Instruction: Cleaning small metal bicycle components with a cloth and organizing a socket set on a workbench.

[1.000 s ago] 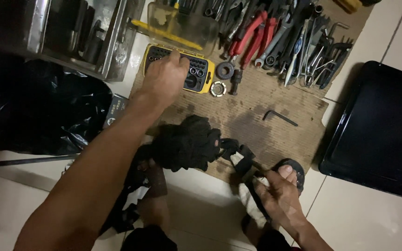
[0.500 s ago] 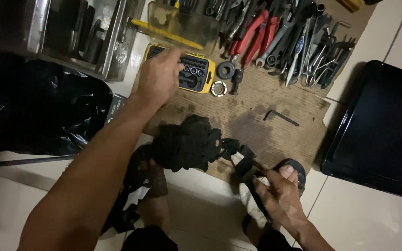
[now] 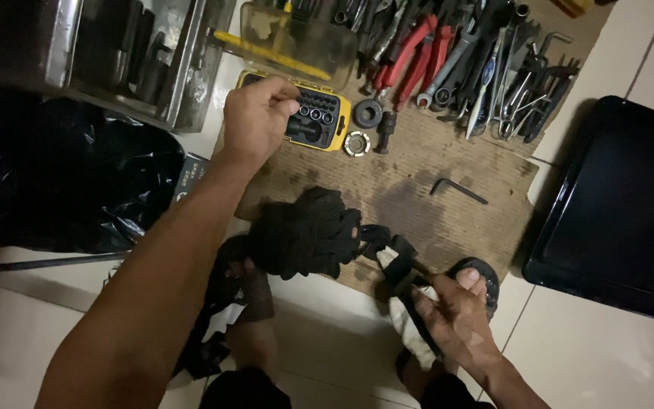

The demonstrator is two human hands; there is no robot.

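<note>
My left hand (image 3: 257, 120) reaches forward over the left part of a yellow socket and bit case (image 3: 321, 123), fingers curled with their tips touching the dark pieces in it. Whether it grips anything I cannot tell. My right hand (image 3: 456, 314) rests low near the front edge of a brown cardboard sheet (image 3: 410, 182), closed on a dirty white rag (image 3: 406, 322) and a small dark part. A black glove or cloth (image 3: 304, 231) lies bunched on the cardboard between the two hands.
Pliers with red handles (image 3: 410, 57) and several wrenches (image 3: 509, 76) lie in a row at the cardboard's far edge. A black hex key (image 3: 457, 189), round metal parts (image 3: 369, 113), a black tray (image 3: 622, 212) at right, a metal toolbox (image 3: 115, 53) and a black plastic bag (image 3: 70, 182) at left.
My left hand has drawn slightly left over the yellow case, uncovering more of its sockets. My right hand has barely shifted on the rag.
</note>
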